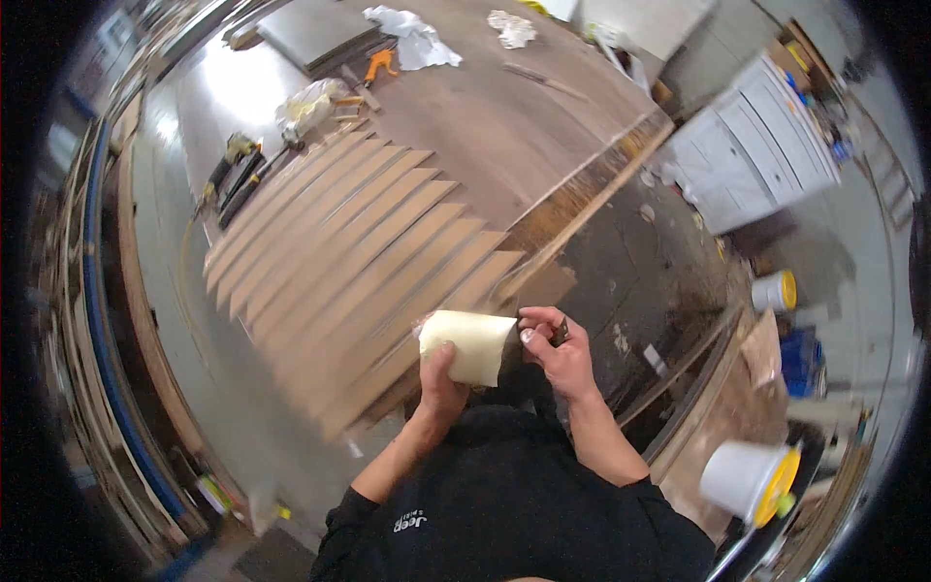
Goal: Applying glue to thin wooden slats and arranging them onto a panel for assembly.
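Note:
My left hand (442, 386) grips a pale yellow, slightly curved sheet or roll (470, 344), thumb on its near face. Clear plastic shows at its left edge. Beside its right edge, my right hand (561, 354) is closed, thumb and fingers drawn together. Something small and dark shows among those fingers, too little to name. Both hands are in front of my body, just off the near end of a row of wooden boards (359, 252). The boards lie side by side in steps, with pointed ends.
The boards rest on a large brown worktable (465, 107). A cordless drill (238, 150), an orange tool (381, 64) and crumpled white plastic (417, 39) lie there. A white drawer cabinet (747, 145) stands at far right. White buckets with yellow lids (745, 482) are at right.

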`<state>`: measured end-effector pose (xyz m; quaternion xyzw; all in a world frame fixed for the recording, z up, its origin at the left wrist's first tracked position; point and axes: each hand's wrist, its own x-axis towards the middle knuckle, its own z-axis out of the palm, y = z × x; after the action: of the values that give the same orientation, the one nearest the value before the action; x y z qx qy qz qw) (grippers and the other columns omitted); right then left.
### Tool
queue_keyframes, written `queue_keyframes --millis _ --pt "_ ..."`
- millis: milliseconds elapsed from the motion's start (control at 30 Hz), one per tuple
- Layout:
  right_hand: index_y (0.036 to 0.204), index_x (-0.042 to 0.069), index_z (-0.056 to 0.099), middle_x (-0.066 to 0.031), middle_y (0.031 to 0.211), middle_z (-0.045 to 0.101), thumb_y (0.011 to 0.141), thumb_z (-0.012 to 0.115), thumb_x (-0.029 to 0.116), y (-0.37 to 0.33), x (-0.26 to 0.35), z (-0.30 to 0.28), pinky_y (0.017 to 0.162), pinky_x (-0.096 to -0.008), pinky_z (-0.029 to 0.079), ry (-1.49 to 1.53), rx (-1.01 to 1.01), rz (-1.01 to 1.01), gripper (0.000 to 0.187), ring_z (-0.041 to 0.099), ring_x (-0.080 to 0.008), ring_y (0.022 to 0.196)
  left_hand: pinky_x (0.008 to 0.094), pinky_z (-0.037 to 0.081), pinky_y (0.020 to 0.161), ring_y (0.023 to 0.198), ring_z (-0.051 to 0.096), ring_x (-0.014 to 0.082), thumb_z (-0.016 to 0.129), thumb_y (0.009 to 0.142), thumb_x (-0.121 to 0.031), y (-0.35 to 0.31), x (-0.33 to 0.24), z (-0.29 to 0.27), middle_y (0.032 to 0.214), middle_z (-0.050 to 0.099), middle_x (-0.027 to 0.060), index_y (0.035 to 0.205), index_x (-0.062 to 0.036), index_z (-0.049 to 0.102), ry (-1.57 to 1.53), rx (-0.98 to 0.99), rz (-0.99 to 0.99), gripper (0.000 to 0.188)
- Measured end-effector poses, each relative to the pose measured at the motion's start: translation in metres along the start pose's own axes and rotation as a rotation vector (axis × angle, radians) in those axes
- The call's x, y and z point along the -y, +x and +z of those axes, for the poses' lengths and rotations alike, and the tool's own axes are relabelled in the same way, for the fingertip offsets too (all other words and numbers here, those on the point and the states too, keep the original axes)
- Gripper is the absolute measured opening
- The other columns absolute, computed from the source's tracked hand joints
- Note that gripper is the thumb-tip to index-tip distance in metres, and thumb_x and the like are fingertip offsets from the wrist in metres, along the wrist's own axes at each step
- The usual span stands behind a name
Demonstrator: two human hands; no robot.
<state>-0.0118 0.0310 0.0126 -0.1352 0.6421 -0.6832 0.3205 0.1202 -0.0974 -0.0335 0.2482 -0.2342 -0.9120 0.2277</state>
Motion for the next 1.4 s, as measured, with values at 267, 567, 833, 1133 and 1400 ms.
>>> queue_keyframes --millis 267,567,833,1133,1400 --pt "0.112 0.003 0.069 0.0021 0.084 0.063 0.087 0.073 0.011 0.092 0.054 -0.096 0.066 -0.0208 0.042 -0.189 0.371 0.062 0.027 0.051 -0.0046 0.072 0.0373 0.048 0.096 0.112 0.056 0.0216 0.072 0.081 -0.043 0.047 0.093 0.102 0.121 0.054 0.0092 0.139 -0.0044 0.037 0.039 -0.31 0.35 0.078" --pt "0.107 0.005 0.066 0.003 0.09 0.059 0.086 0.061 0.001 0.163 0.058 -0.181 0.071 -0.021 0.043 -0.24 0.435 -0.029 0.022 0.052 -0.0049 0.078 0.0348 0.045 0.093 0.108 0.055 0.0197 0.068 0.083 -0.043 0.074 0.149 0.15 0.116 0.056 0.0082 0.132 -0.0026 0.044 0.028 -0.514 0.477 0.067" --pt "0.15 0.019 0.043 -0.0146 0.092 0.064 0.084 0.062 0.016 0.248 -0.017 -0.206 0.074 -0.0415 0.054 -1.204 0.356 -0.46 0.069 0.065 -0.0329 0.08 0.0394 0.048 0.096 0.112 0.057 0.0234 0.071 0.084 -0.035 0.102 0.193 0.127 0.121 0.057 0.008 0.136 -0.0079 0.044 -0.051 -0.57 0.662 0.065" --pt "0.132 0.009 0.06 -0.0159 0.115 0.065 0.087 0.061 0.021 0.208 -0.018 -0.247 0.092 -0.0405 0.052 -1.211 0.595 -0.133 0.047 0.064 -0.0337 0.107 0.0359 0.041 0.099 0.113 0.052 0.0204 0.072 0.084 -0.039 0.129 0.235 0.084 0.122 0.053 0.0106 0.133 0.0021 0.043 0.141 -0.814 0.79 0.07" --pt "0.12 -0.001 0.065 -0.0021 0.107 0.068 0.094 0.062 0.007 0.227 -0.028 -0.193 0.085 -0.0233 0.048 -0.691 0.574 0.089 0.027 0.061 -0.0096 0.093 0.0388 0.04 0.102 0.115 0.05 0.0241 0.078 0.081 -0.035 0.137 0.245 0.076 0.122 0.05 0.0131 0.132 0.0032 0.041 0.464 -0.952 0.888 0.073"
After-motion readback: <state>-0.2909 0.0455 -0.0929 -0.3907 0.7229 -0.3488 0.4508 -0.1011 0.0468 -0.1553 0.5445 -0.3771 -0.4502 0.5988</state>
